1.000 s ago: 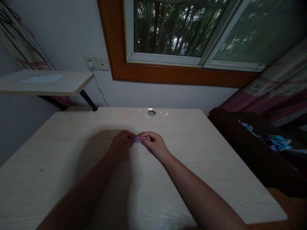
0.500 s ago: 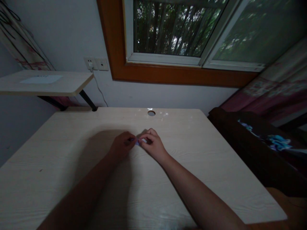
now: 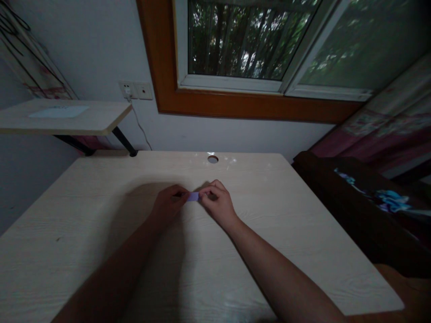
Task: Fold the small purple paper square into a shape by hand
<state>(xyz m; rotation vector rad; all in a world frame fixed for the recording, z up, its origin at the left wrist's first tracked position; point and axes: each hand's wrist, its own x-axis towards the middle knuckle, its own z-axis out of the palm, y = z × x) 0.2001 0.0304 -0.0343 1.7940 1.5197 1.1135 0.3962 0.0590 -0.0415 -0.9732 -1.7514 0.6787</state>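
Observation:
A small flat purple piece, which looks like paper (image 3: pixel 193 196), stretches between my two hands just above or on the desk (image 3: pixel 249 260). My left hand (image 3: pixel 168 202) pinches its left end between thumb and fingertips. At the other end, the thumb and index finger of my right hand (image 3: pixel 218 201) are closed on it. Only the middle of the purple piece shows; its ends are covered by my fingers. I cannot tell whether it touches the desk.
A raised shelf (image 3: pixel 114 121) with a white sheet (image 3: pixel 59 111) on it stands at the back left. Behind the desk's far edge is a round cable hole (image 3: pixel 213 159) near the wall. A dark brown piece of furniture (image 3: pixel 323 193) adjoins the right side.
My hands have drawn slightly apart, so more of the purple piece shows between them. Both hands keep hold of it.

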